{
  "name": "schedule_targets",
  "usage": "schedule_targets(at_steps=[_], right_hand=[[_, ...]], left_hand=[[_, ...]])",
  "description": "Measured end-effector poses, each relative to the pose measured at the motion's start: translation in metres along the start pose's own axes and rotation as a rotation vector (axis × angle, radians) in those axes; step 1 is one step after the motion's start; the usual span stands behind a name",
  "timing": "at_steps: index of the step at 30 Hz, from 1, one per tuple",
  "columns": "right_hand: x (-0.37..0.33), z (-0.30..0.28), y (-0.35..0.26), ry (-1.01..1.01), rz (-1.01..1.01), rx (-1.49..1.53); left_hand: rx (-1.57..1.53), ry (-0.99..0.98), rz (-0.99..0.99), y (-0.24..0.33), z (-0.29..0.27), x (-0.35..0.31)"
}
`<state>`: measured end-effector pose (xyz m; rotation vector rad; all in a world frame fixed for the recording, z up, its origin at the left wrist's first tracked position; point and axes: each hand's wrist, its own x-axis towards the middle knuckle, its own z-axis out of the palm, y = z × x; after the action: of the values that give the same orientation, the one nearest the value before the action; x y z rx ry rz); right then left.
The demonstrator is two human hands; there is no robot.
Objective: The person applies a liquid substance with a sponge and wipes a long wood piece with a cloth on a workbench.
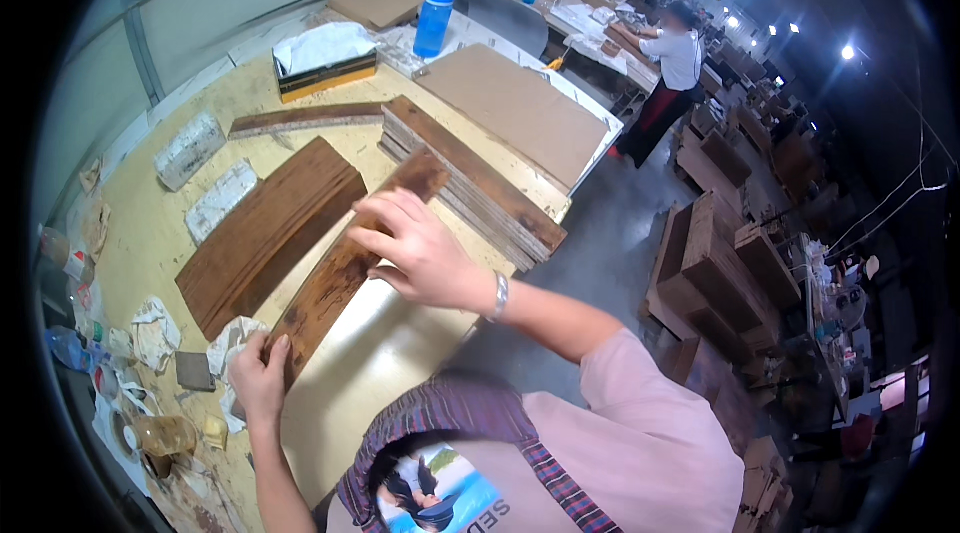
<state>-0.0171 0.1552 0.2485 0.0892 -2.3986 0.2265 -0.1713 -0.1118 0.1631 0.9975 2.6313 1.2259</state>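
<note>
The left hand point(260, 373) closes its thumb and fingers on the near end of a long, narrow, dark-brown wooden board point(325, 298). The right hand point(425, 253) lies over the board's farther half, fingers bent and thumb apart; whether it grips the board, or covers something small, cannot be told.

Governing relation: the board lies directly beneath the right fingers. Its long axis runs from the left hand, near and left, to the far right. The right hand is nearer the far end; the left hand is at the near end.

To the left of the board lies a stack of wide brown wooden planks point(270, 233). Beyond its far end lies a stack of long brown boards with pale edges point(480, 188); contact between the two cannot be confirmed. All rest on a cream-coloured worktable point(150, 263). Farther out stands a blue plastic bottle with a white lid point(433, 21).
</note>
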Motion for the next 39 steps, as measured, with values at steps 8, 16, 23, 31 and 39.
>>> schedule_targets(at_steps=[8, 16, 23, 31, 39], right_hand=[[-0.016, 0.036, 0.037, -0.835, 0.391, 0.553], [-0.062, 0.064, 0.041, -0.817, 0.493, 0.764], [-0.083, 0.065, 0.001, -0.920, 0.672, 0.536], [-0.103, 0.066, -0.005, -0.963, 0.703, 0.490], [-0.115, 0.065, -0.015, -1.054, 0.705, 0.419]], left_hand=[[0.340, -0.138, 0.265, 0.010, -0.019, 0.027], [0.390, -0.292, 0.290, -0.002, -0.004, 0.037], [0.430, -0.396, 0.314, -0.004, 0.018, 0.026], [0.375, -0.471, 0.312, -0.021, 0.046, 0.009], [0.338, -0.579, 0.200, -0.016, 0.051, -0.008]])
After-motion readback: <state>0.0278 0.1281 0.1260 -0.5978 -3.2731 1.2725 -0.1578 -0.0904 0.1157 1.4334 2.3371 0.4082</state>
